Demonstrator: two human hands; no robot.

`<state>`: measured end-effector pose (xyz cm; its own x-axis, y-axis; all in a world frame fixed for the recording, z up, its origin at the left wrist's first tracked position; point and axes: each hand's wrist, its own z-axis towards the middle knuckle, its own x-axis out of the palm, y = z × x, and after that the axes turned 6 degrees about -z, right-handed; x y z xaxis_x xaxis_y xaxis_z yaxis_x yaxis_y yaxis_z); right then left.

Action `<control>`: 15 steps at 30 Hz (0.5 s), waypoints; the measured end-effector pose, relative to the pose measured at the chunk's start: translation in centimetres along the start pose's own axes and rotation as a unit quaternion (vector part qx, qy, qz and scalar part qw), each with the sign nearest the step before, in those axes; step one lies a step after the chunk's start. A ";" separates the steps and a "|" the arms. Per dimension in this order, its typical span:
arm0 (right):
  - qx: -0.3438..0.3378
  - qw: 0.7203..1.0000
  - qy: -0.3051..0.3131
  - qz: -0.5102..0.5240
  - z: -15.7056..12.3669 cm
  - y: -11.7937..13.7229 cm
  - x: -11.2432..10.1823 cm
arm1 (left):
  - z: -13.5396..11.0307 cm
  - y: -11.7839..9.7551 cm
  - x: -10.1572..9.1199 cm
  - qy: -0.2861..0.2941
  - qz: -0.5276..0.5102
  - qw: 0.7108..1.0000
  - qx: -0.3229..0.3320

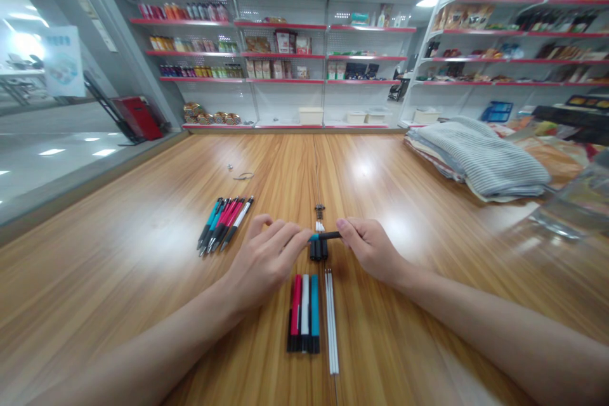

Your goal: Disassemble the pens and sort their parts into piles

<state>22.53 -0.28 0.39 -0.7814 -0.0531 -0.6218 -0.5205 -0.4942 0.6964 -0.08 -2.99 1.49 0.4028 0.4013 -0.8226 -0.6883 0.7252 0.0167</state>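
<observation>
Both of my hands hold one pen part [325, 236] just above the wooden table [143, 254]. My left hand [266, 260] pinches its teal end, and my right hand [368, 244] pinches its black grip end. Right below it lie a few black pen pieces [318, 249] and small white tips [320, 226]. Nearer to me lie three pen barrels [304, 314], red, white and teal, and beside them thin white refills [332, 320]. A row of several assembled pens [224, 223] lies to the left of my left hand.
A small dark part [319, 208] and tiny metal bits [242, 175] lie farther out on the table. Folded striped cloths [480, 158] sit at the right, with a clear container [575, 203] beside them. Shop shelves [285, 44] line the back wall.
</observation>
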 end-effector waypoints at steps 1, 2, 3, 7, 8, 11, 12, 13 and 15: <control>-0.010 1.000 0.001 -0.004 0.0 0.1 0.0 | -0.1 0.1 0.1 0.001 -0.004 1.000 0.003; -0.021 1.000 0.000 -0.013 0.0 0.2 -0.1 | -0.2 0.2 0.1 0.002 -0.009 1.000 0.004; -0.032 0.999 -0.002 -0.024 0.0 0.2 -0.1 | -0.2 0.4 0.2 0.003 -0.015 1.000 0.003; -0.049 0.996 -0.027 -0.063 0.1 0.0 -0.3 | -0.3 1.1 0.8 0.012 -0.023 0.999 -0.037; -0.044 0.996 -0.033 -0.066 0.2 -0.2 -0.3 | -0.3 1.3 0.9 0.014 -0.021 0.998 -0.052; -0.021 0.996 -0.052 -0.065 0.5 -0.7 -0.3 | -0.4 1.7 1.4 0.018 -0.029 0.994 -0.099; -0.016 0.996 -0.057 -0.067 0.6 -0.9 -0.3 | -0.5 1.8 1.5 0.019 -0.039 0.992 -0.119; -0.012 0.996 -0.061 -0.070 0.7 -1.1 -0.3 | -0.6 1.9 1.7 0.018 -0.051 0.989 -0.140; -0.013 0.995 -0.060 -0.083 0.9 -1.5 -0.3 | -0.7 2.2 2.0 0.014 -0.076 0.981 -0.179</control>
<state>23.25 1.22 -0.14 -0.7217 0.1340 -0.6791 -0.6381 -0.5091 0.5776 -1.27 -1.01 -0.50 0.5039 0.2845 -0.8156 -0.7911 0.5311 -0.3035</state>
